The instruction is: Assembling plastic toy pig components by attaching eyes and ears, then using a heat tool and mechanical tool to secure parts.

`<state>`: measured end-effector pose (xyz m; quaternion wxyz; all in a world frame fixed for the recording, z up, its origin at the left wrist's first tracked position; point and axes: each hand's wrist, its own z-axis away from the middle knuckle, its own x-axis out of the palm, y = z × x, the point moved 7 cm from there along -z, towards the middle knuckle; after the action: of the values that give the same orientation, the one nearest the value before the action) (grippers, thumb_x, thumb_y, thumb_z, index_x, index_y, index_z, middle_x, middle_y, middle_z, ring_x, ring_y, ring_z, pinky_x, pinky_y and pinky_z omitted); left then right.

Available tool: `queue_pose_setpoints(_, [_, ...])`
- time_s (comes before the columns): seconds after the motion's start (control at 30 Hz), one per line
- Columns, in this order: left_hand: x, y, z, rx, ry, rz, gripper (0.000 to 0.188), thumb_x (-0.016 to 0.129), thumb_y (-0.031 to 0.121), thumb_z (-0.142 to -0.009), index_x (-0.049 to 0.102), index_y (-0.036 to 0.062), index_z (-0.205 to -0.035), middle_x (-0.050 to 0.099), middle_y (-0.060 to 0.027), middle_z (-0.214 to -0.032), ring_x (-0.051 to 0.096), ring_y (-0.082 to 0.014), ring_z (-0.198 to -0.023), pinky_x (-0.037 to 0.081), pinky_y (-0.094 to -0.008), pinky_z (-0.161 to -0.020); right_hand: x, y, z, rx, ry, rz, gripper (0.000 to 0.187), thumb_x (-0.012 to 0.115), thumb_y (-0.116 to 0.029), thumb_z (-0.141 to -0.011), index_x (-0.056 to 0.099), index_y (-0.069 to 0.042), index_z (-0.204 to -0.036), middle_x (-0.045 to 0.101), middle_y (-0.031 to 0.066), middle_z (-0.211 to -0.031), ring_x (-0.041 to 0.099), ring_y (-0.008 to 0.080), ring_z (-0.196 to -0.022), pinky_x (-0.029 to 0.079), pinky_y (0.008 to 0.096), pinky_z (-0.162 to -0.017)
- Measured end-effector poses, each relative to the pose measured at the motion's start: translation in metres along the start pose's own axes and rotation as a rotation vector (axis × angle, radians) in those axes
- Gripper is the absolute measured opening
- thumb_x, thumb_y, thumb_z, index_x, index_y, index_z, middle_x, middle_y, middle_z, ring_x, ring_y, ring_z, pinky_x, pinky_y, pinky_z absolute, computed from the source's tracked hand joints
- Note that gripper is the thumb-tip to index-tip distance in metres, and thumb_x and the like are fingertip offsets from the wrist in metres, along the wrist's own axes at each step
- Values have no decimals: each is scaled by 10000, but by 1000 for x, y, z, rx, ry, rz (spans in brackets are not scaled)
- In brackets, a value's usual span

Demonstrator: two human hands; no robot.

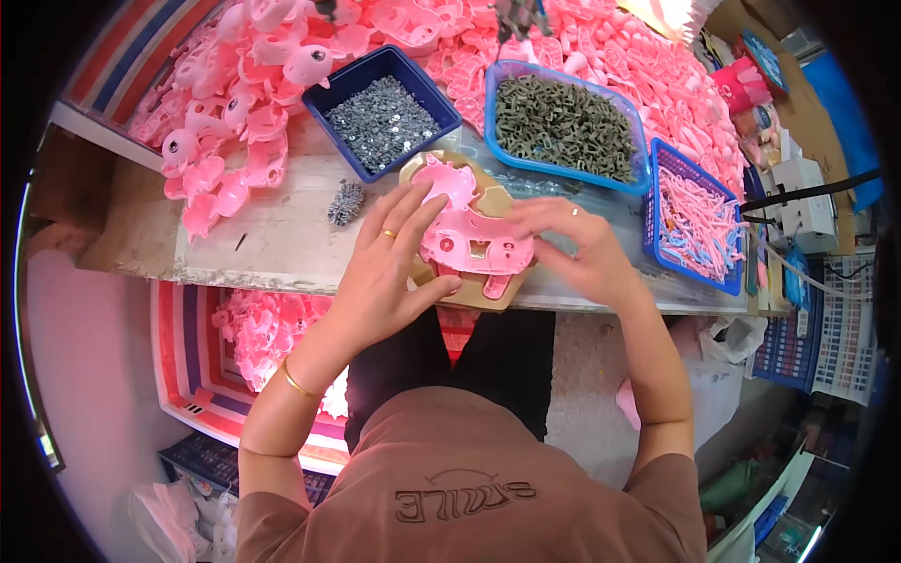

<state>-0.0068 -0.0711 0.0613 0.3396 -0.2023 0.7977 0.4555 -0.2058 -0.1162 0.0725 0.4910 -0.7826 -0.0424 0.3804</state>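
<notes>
A pink plastic animal-shaped toy shell point(479, 235) lies in a tan holding block point(496, 200) at the table's front edge, with its hollow inside and small posts showing. My left hand point(389, 258) is open over its left end; the fingers are stretched out and the thumb reaches to the lower edge. At the right end, my right hand point(587, 253) has its bent fingers and thumb closed about the shell's edge. Its fingertips are partly hidden. Small screws point(380, 117) fill a dark blue tray point(341, 73) beyond the block.
A blue translucent basket point(568, 180) holds dark green small parts. Right of it, a blue basket point(656, 202) holds pink and blue strips. Pink toy parts point(629, 75) are heaped behind. A screw cluster point(345, 202) sits left of the block. Below is a striped bag point(178, 347) of pink shells.
</notes>
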Motion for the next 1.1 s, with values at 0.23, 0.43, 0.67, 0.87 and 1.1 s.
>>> queue_pose_setpoints(0.23, [24,7,-11,42,-66,-126,788,761,309,-776,411,71,-1440,403,-162,-1480,331,-402,-1377,289,-519,-1126,15,-5,10,58,-14,317,424,768,-141,-752,621,-77,-1144,607,95,-1243,566,313,-1121,471,410,-945])
queue_pose_setpoints(0.43, [39,12,-18,58,-81,-121,727,773,237,-755,467,84,-1397,470,-118,-1447,380,-370,-1345,323,-479,-1113,13,-5,13,80,1,379,443,787,-190,-752,622,-81,-1148,631,86,-1227,596,305,-1055,490,400,-916])
queue_pose_setpoints(0.67, [41,18,-22,94,-69,-162,615,714,305,-817,519,46,-1340,508,-128,-1396,436,-341,-1297,340,-465,-1078,13,-3,17,-23,35,412,447,788,-178,-748,627,-79,-1154,630,86,-1235,597,309,-1051,489,398,-911])
queue_pose_setpoints(0.87, [41,19,-22,102,-75,-204,581,720,316,-809,557,94,-1320,528,-109,-1380,453,-322,-1281,348,-449,-1066,13,-7,13,26,6,349,430,769,-173,-769,622,-81,-1163,632,102,-1231,598,323,-1053,487,402,-910])
queue_pose_setpoints(1.1, [40,22,-23,96,-71,-217,598,756,295,-769,583,116,-1312,546,-65,-1381,463,-309,-1277,361,-450,-1059,16,-5,19,43,33,404,423,759,-169,-778,614,-70,-1163,634,103,-1228,605,322,-1027,498,405,-890])
